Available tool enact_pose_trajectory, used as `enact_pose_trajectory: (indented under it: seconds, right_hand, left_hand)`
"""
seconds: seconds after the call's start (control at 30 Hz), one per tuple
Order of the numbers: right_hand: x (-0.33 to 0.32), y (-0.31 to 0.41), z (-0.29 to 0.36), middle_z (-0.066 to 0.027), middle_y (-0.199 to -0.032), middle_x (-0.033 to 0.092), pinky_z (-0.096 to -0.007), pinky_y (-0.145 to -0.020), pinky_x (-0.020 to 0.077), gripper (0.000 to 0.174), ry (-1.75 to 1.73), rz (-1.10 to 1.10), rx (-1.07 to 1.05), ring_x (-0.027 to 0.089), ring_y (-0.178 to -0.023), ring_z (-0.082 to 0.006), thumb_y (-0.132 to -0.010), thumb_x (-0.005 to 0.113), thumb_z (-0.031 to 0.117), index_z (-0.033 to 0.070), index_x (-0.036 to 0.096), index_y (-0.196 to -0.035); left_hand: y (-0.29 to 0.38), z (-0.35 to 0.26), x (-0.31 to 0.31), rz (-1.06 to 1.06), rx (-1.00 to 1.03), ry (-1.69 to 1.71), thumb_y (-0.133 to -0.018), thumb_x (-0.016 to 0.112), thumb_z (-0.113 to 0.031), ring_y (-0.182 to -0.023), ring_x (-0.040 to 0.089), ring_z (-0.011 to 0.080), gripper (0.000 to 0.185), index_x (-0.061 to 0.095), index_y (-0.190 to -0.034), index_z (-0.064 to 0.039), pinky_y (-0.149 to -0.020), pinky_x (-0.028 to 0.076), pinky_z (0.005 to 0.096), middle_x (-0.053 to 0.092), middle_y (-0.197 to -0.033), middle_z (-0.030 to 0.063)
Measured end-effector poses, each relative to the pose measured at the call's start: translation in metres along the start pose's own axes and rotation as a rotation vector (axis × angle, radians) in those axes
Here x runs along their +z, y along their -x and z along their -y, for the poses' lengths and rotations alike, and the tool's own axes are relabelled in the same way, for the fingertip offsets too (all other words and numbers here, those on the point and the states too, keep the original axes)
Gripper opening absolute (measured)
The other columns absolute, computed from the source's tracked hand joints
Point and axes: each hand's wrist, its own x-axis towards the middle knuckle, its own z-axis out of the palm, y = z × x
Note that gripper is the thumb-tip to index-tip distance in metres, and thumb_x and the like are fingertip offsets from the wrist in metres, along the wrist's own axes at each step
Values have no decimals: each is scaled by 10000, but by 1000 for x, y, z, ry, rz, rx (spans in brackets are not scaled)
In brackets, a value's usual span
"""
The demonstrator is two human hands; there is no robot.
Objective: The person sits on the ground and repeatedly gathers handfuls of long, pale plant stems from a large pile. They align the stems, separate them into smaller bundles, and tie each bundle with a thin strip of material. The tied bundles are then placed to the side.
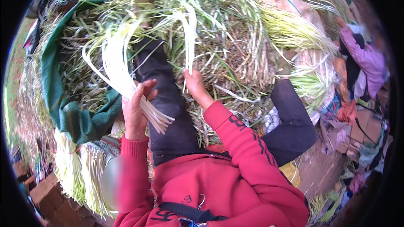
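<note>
A thick bundle of long white allium stalks (pixel 118 56) rests across my left hand (pixel 135 107). My thumb is on one side of it and the fingers curl around the other. The cut ends point down toward my lap, and the pale yellow leaf tips fan out away from me. My right hand (pixel 195 83) pinches a few similar stalks (pixel 190 37) near their lower ends, and their leaves spread upward. Below both hands is a heap of loose green leaves and straw-like stalks (pixel 240 56), lying between my outstretched legs in dark trousers (pixel 172 100).
A green cloth (pixel 50 78) curves along the left. Tied bundles of pale stalks (pixel 68 164) lie at lower left near bricks (pixel 50 195). Yellow-green stalks (pixel 287 28) and another green bunch (pixel 309 85) lie at right. Another person in a pink sleeve (pixel 359 50) sits at far right.
</note>
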Motion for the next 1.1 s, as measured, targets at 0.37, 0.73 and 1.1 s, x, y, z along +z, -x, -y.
enact_pose_trajectory:
  seconds: [0.37,0.73,1.1]
  right_hand:
    - [-45,140,27,-107,-640,594,-378,-452,478,231,1323,482,-613,613,-543,-253,-784,490,148,0,480,-961]
    - [-159,-65,105,-92,-815,600,-359,-602,481,279,1087,-156,-509,593,-698,-212,-832,573,246,49,572,-1030]
    - [-93,24,109,-59,-711,590,-264,-547,435,162,727,49,-515,536,-594,-122,-806,624,131,-4,599,-892]
  left_hand:
    - [24,115,-33,104,-455,459,-863,558,-176,-660,534,154,259,508,-1096,-73,-762,481,389,520,-742,16]
    - [-5,105,-50,114,-308,550,-917,450,-165,-476,330,59,116,529,-969,-100,-470,323,224,330,-576,-47]
    - [4,67,-15,-18,-191,325,-868,543,-153,-467,353,65,132,511,-968,-72,-444,329,226,364,-582,-36]
